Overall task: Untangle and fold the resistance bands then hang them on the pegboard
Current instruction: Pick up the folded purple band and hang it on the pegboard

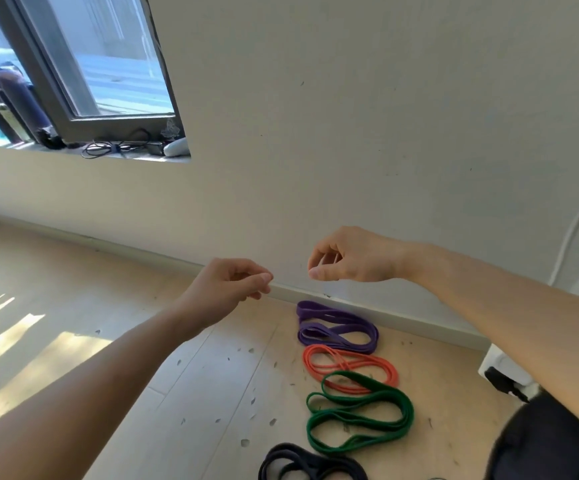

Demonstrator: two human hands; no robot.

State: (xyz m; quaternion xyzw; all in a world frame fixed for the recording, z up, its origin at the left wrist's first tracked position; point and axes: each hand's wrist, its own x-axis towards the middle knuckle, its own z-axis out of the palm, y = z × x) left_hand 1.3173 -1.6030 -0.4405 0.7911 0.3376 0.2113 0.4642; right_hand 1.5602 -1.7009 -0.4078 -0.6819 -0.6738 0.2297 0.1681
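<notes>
Both hands are raised before the wall (385, 133) and hold nothing: left hand (232, 284) thumb against curled fingers, right hand (346, 258) loosely curled. Four folded bands line the floor (211, 393) from its wall edge: purple band (336, 327), orange band (345, 365), green band (405, 407), dark band (281, 455). Hanging seems next — grasp one. No pegboard is visible.

The resistance bands all look like flat rubber with a dull, matt face: the purple band (340, 330), the thinner orange band (345, 364), the wider green band (406, 408) and the dark navy band (315, 460). The floor (211, 393) is pale wood-look plank, smooth and low in sheen, flecked with small dark bits. The wall (350, 133) is matt white paint with a few small marks. The window frame (118, 124) looks like dark satin metal around glossy glass (114, 64).
</notes>
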